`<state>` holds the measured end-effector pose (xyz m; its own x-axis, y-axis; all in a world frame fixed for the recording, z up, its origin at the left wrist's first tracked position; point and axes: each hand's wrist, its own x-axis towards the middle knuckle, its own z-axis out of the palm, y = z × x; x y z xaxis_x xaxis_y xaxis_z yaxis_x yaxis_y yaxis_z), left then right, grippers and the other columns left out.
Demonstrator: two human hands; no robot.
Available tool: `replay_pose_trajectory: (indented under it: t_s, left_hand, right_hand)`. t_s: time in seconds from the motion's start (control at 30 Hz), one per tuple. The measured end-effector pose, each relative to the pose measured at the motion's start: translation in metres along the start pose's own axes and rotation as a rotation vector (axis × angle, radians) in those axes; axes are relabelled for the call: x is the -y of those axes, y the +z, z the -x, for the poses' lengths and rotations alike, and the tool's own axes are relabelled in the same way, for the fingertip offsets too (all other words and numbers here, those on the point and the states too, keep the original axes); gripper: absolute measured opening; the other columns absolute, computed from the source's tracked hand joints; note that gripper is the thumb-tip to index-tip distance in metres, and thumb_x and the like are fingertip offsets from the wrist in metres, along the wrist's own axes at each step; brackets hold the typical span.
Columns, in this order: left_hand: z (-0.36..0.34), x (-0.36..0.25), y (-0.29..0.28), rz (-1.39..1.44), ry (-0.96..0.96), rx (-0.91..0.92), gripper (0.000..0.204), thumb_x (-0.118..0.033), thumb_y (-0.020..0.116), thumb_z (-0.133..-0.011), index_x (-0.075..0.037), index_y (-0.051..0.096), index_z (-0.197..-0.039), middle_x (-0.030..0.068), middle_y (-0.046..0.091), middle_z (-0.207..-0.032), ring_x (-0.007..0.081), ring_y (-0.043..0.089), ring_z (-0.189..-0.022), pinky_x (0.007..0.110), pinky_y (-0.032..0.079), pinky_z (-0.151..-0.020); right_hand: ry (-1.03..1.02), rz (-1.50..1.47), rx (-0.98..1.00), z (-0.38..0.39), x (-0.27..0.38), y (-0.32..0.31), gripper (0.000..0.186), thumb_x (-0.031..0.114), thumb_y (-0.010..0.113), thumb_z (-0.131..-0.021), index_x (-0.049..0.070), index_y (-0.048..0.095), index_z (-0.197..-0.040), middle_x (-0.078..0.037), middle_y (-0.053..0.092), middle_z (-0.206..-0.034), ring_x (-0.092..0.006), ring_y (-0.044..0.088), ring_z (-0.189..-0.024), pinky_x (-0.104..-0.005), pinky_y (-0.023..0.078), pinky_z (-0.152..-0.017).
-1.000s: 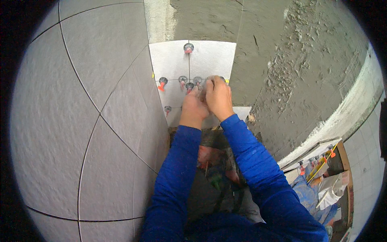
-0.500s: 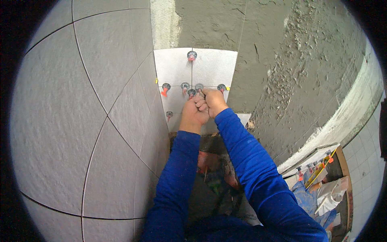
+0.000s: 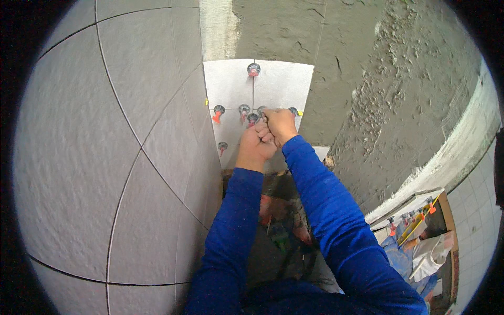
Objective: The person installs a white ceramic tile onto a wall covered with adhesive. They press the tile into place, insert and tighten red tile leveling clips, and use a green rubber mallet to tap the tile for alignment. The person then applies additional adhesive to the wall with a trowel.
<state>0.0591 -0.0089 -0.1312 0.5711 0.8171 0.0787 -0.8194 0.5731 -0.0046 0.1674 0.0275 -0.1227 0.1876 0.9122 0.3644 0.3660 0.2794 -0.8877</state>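
Both arms are extended forward in blue sleeves; left hand [image 3: 255,144] and right hand [image 3: 281,125] are pressed together, fingers curled closed.

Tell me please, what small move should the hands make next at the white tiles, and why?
Probably finish tightening the levelling clip at the tile joint. Both the left hand and right hand are closed together right there, on the white tiles, while the neighbouring clips already sit flat. What the fingers hold is hidden.

Pale white tiles [image 3: 231,86], grey-capped clips [image 3: 254,69] with seemingly red-orange stems, blue sleeves [image 3: 325,210], rough grey mortar [image 3: 378,79]
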Motion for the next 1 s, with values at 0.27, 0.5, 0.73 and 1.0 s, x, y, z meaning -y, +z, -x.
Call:
replay_pose_trajectory:
  t_s: [0.27, 0.5, 0.73, 1.0]
  left_hand:
    - [-0.007, -0.003, -0.011, 0.036, -0.026, 0.025, 0.024, -0.014, 0.035, -0.107, -0.007, 0.055, -0.096, -0.0053, 0.044, -0.061, 0.0045, 0.039, -0.046, 0.021, 0.031, -0.040]
    - [-0.007, -0.002, -0.008, -0.083, 0.013, -0.019, 0.026, -0.017, 0.039, -0.106, -0.009, 0.061, -0.096, -0.0041, 0.052, -0.065, 0.0058, 0.045, -0.048, 0.021, 0.035, -0.040]
    - [-0.012, 0.005, -0.001, -0.191, 0.071, -0.190, 0.027, -0.017, 0.042, -0.105, -0.015, 0.054, -0.081, -0.0076, 0.042, -0.059, 0.0061, 0.035, -0.045, 0.021, 0.031, -0.039]
    - [-0.016, -0.001, -0.011, -0.187, -0.011, -0.078, 0.028, -0.017, 0.041, -0.105, -0.013, 0.057, -0.082, -0.0071, 0.041, -0.058, 0.0065, 0.034, -0.045, 0.022, 0.031, -0.039]
  right_hand:
    - [0.309, -0.275, 0.044, 0.017, 0.019, -0.013, 0.027, 0.014, 0.056, -0.099, -0.007, 0.065, -0.085, -0.016, 0.066, -0.065, -0.0233, 0.064, -0.047, -0.0354, 0.048, -0.038]
    - [0.152, 0.369, -0.005, 0.029, 0.067, -0.009, 0.044, 0.034, 0.069, -0.086, -0.009, 0.072, -0.086, -0.028, 0.072, -0.081, -0.0388, 0.073, -0.072, -0.0469, 0.059, -0.078]
    - [-0.051, 0.781, -0.104, 0.031, 0.081, -0.011, 0.041, 0.035, 0.068, -0.083, -0.005, 0.074, -0.087, -0.030, 0.072, -0.090, -0.0461, 0.071, -0.089, -0.0493, 0.056, -0.085]
    - [0.061, 0.684, -0.099, 0.028, 0.074, -0.008, 0.041, 0.034, 0.060, -0.087, -0.004, 0.074, -0.089, -0.032, 0.071, -0.094, -0.0471, 0.070, -0.092, -0.0510, 0.054, -0.089]
